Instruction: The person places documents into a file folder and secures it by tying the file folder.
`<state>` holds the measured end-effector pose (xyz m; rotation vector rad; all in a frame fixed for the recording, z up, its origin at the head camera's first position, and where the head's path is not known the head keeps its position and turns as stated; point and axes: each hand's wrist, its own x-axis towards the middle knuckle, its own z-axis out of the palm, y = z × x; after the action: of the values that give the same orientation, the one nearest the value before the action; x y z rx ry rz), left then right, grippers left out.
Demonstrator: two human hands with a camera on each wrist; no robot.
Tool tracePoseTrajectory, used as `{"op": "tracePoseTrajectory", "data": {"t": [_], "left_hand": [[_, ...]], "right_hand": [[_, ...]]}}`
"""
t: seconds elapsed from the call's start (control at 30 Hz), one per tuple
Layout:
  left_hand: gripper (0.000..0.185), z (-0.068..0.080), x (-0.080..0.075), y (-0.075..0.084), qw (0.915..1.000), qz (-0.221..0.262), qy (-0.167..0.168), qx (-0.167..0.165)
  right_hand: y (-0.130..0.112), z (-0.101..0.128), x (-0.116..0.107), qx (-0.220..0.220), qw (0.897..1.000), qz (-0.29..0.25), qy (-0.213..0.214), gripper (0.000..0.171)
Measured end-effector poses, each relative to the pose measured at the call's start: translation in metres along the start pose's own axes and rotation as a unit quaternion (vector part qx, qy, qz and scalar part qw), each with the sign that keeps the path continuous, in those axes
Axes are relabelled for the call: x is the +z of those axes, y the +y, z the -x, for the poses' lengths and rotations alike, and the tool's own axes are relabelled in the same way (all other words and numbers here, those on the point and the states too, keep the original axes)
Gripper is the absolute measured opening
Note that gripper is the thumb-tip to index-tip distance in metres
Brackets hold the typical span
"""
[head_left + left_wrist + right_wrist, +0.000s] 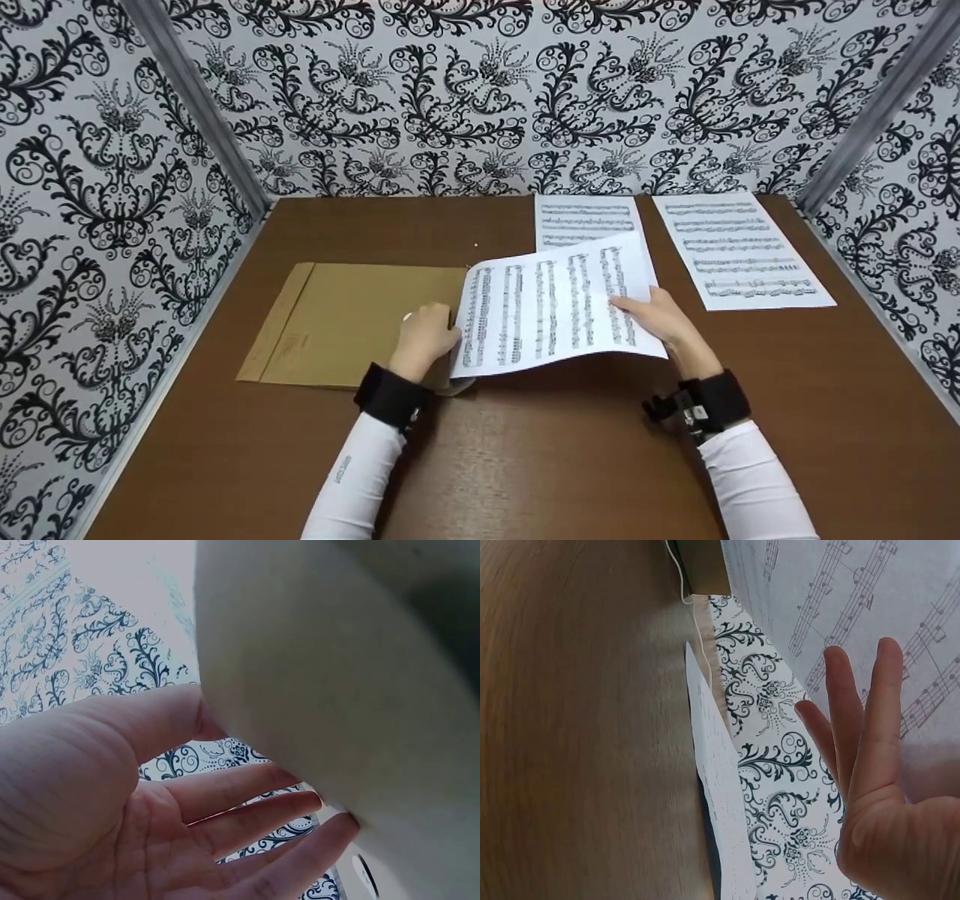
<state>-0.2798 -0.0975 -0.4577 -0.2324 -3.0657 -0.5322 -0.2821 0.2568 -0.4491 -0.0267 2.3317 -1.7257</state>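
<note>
A brown envelope [341, 322] is laid flat on the left part of the wooden table [525, 465]. Its right, open end is met by the left hand [424, 341], whose fingers are seen fairly straight and slightly spread in the left wrist view, the thumb against the envelope's pale surface [352, 675]; whether the edge is pinched cannot be told. Just right of it, a sheet of music [555, 304] is held raised above the table, its left edge at the envelope's mouth. Its right end is supported by the right hand [660, 319], thumb on top, with straight fingers [870, 720] under the paper. Farther right, two more music sheets [589, 217] [742, 247] are laid flat near the far wall.
</note>
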Motion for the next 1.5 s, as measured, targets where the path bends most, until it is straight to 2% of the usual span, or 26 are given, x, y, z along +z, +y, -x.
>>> {"op": "tracePoseTrajectory", "data": {"t": [0.4, 0.67, 0.9, 1.2, 1.33, 1.5], "left_hand": [[0.018, 0.002, -0.002, 0.002, 0.9999, 0.010, 0.006, 0.002], [0.018, 0.002, -0.002, 0.002, 0.9999, 0.010, 0.004, 0.001], [0.017, 0.003, -0.002, 0.003, 0.9998, 0.012, 0.016, -0.001], [0.018, 0.004, -0.002, 0.006, 0.9998, 0.002, 0.020, -0.007], [0.018, 0.004, 0.001, 0.005, 0.9997, -0.005, 0.024, -0.003], [0.019, 0.006, 0.002, 0.007, 0.9995, -0.012, 0.028, 0.001]], "right_hand": [[0.001, -0.001, 0.014, -0.006, 1.000, -0.007, -0.029, 0.049], [0.003, -0.001, 0.026, -0.012, 0.998, -0.051, -0.043, 0.050], [-0.004, 0.003, 0.028, -0.023, 0.999, 0.002, -0.029, 0.048], [-0.012, 0.008, 0.030, -0.051, 0.996, 0.072, -0.030, 0.046], [-0.012, 0.009, 0.031, -0.056, 0.995, 0.085, -0.011, 0.045], [-0.012, 0.009, 0.032, -0.052, 0.995, 0.080, -0.012, 0.045]]}}
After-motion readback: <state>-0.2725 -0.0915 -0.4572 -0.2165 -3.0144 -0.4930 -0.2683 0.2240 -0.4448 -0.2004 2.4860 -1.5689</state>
